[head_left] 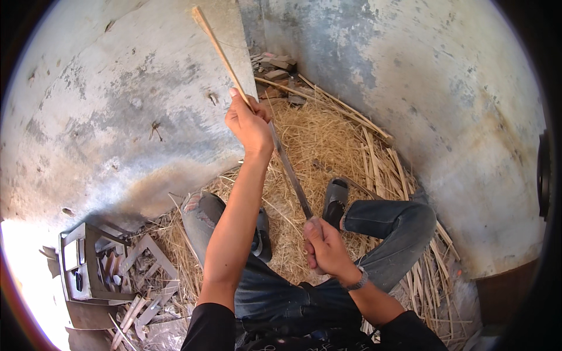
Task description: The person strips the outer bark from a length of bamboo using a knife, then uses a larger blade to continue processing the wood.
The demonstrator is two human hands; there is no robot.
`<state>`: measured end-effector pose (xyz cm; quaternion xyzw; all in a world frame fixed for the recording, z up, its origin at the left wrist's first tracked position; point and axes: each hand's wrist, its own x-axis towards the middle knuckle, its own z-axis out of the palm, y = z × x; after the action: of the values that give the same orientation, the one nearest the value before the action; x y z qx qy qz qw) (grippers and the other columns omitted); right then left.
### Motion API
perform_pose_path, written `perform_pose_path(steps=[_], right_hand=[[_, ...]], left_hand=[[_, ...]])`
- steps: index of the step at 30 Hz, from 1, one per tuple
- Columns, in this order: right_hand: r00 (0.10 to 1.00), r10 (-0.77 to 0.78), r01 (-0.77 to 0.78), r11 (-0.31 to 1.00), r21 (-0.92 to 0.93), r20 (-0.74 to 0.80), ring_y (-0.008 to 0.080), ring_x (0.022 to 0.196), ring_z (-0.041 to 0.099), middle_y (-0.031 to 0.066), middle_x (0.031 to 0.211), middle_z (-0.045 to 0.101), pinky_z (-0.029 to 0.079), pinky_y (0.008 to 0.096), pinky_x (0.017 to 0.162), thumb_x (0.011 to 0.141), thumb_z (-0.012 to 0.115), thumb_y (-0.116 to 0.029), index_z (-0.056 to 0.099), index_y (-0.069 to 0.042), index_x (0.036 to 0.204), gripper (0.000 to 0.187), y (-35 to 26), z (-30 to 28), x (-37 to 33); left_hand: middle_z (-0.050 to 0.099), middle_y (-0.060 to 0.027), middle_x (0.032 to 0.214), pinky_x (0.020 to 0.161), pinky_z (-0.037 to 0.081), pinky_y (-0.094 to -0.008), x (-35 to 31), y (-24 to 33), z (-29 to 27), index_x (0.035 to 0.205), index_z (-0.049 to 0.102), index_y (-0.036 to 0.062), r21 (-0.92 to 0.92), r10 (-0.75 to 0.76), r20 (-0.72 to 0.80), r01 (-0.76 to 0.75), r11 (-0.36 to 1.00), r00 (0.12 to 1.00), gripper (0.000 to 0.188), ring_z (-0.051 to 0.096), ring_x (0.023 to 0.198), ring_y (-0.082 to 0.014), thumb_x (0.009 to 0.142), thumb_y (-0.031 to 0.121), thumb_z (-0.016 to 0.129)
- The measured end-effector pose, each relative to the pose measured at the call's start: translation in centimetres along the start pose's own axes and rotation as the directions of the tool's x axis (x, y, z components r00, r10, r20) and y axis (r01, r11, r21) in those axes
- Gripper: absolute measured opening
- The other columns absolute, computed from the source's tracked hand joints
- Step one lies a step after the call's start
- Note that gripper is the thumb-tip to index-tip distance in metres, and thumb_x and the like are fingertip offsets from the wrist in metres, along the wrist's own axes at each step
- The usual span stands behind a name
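My left hand (250, 121) is closed around a pale strip of bamboo or wood (219, 50), raised out in front of me. The strip slants up to the left, and its far end is slightly wider. Lower and to the right, my right hand (328, 247) grips the handle of a long knife (291, 174). Its narrow dark blade points up and left, reaching the underside of my left fist. Whether blade and strip touch there is hidden by the fingers.
Straw-like shavings (307, 131) cover the floor between my bent legs. Long split strips (380, 164) lie along the right wall (451, 117). Broken bricks (277, 69) fill the far corner. A dark frame-like stool (88, 286) and wood offcuts (149, 257) sit at left.
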<state>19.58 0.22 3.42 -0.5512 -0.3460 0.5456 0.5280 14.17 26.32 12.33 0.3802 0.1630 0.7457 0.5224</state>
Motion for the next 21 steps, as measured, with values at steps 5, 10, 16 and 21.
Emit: perform_pose_path(steps=[5, 10, 16, 21], right_hand=[[0.954, -0.257, 0.280, 0.948, 0.153, -0.154, 0.0080, 0.043, 0.047, 0.0003, 0.067, 0.048, 0.039, 0.0237, 0.039, 0.112, 0.041, -0.047, 0.049, -0.007, 0.098, 0.043, -4.7, -0.8, 0.3], [0.896, -0.426, 0.409, 0.902, -0.140, -0.126, 0.0094, 0.043, 0.046, 0.0011, 0.064, 0.046, 0.042, 0.0280, 0.040, 0.112, 0.041, -0.045, 0.049, -0.007, 0.096, 0.042, 3.0, -2.0, 0.5], [0.883, 0.467, -0.463, 0.883, 0.076, -0.047, 0.0100, 0.043, 0.048, -0.0014, 0.061, 0.048, 0.044, 0.0293, 0.041, 0.111, 0.047, -0.044, 0.047, -0.011, 0.081, 0.045, 10.6, -6.5, -2.0], [0.987, 0.128, -0.113, 0.983, 0.142, -0.100, 0.0091, 0.042, 0.048, -0.0003, 0.067, 0.048, 0.043, 0.0265, 0.040, 0.111, 0.047, -0.043, 0.049, -0.009, 0.093, 0.039, 6.1, -5.4, -2.1]], left_hand=[[0.036, -0.0001, 0.058, 0.044, 0.022, -0.0289, 0.9, -1.0, -0.9, 0.067, 0.039, 0.0087, -0.034, 0.027, -0.041, -0.029, 0.999, 0.999, 0.059, 0.031, 0.047, -0.0103, 0.110, 0.047, 0.047], [0.035, 0.0000, 0.060, 0.044, 0.021, -0.0297, 0.6, -1.2, 0.3, 0.066, 0.039, 0.0086, -0.087, 0.029, 0.052, -0.025, 0.996, 0.998, 0.058, 0.031, 0.046, -0.0108, 0.111, 0.045, 0.047], [0.033, 0.0005, 0.058, 0.043, 0.021, -0.0301, 1.0, -1.4, -2.5, 0.067, 0.041, 0.0089, -0.048, -0.029, 0.146, 0.036, 0.998, 0.989, 0.057, 0.031, 0.046, -0.0106, 0.110, 0.046, 0.047], [0.033, 0.0025, 0.056, 0.048, 0.026, -0.0279, 2.4, 1.2, -1.7, 0.074, 0.050, 0.0074, 0.267, -0.160, 0.290, 0.081, 0.960, 0.943, 0.071, 0.035, 0.049, -0.0101, 0.107, 0.067, 0.028]])
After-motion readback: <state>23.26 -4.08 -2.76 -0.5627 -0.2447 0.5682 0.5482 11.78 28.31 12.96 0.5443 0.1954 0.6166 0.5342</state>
